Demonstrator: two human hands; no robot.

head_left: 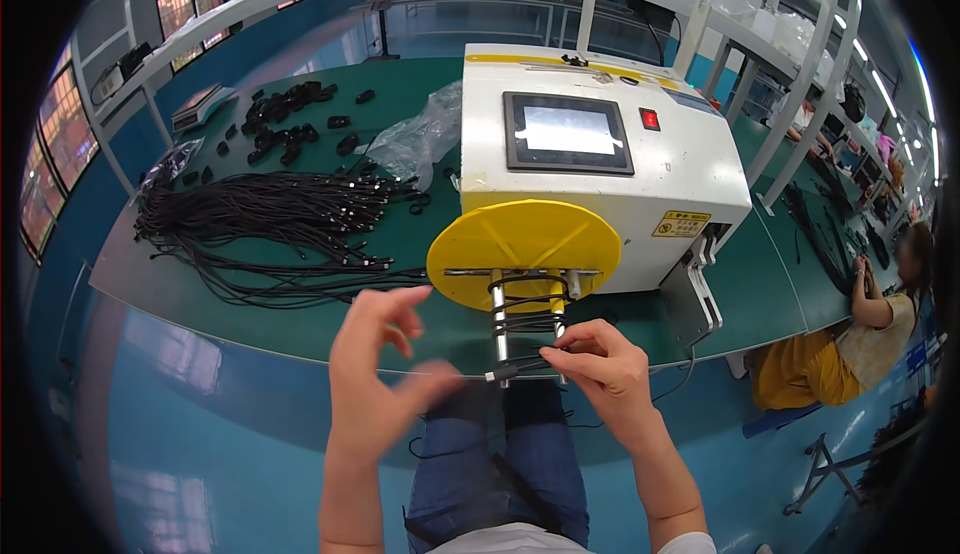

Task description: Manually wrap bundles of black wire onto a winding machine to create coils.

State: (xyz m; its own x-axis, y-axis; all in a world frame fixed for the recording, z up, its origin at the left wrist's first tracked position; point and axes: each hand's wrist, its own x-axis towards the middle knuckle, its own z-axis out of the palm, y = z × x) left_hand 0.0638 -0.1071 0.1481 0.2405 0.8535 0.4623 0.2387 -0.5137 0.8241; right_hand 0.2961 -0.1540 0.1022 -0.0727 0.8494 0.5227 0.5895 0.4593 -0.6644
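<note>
Where green bench (300, 324) meets blue floor (200, 424), windows (60, 134) left.

Ahead of my right hand (608, 369) the yellow disc (524, 252) and metal posts (498, 314) block; left tabletop (300, 329) is open.

**Black cable on the winding posts**

My right hand (605, 369) pinches a thin black cable (522, 316) wound in several loose loops around the two upright metal posts (498, 324) beneath the yellow disc (524, 246), just over the near edge of the green table (300, 324). My left hand (375, 379) hovers just beside it, fingers spread, palm facing the coil.
</note>
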